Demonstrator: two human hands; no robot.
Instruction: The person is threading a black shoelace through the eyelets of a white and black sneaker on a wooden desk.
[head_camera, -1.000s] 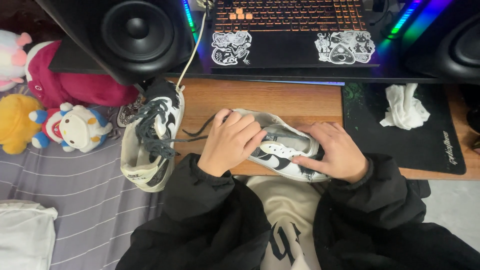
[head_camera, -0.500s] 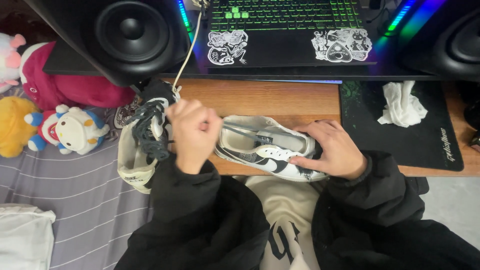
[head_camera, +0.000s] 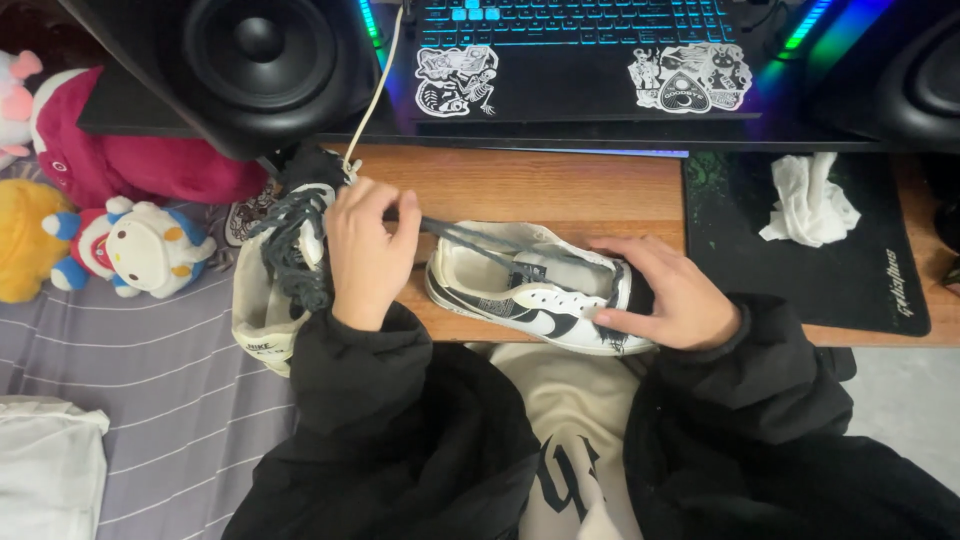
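Note:
A white sneaker with black trim (head_camera: 520, 290) lies on its side at the front edge of the wooden desk (head_camera: 560, 190). My right hand (head_camera: 665, 295) presses on its toe end and holds it down. My left hand (head_camera: 365, 250) is closed on a dark shoelace (head_camera: 480, 245), pulled taut to the left out of the sneaker. A second sneaker (head_camera: 280, 270) with loose dark laces hangs off the desk's left edge, right beside my left hand.
A black speaker (head_camera: 260, 60) and a lit keyboard (head_camera: 580, 20) stand at the back. A crumpled white cloth (head_camera: 808, 200) lies on a black mat (head_camera: 810, 260) at the right. Plush toys (head_camera: 120, 230) sit on a striped bedsheet (head_camera: 130, 400) at the left.
My left hand left the sneaker's opening and moved left, drawing the dark lace out taut. My right hand stayed on the toe end.

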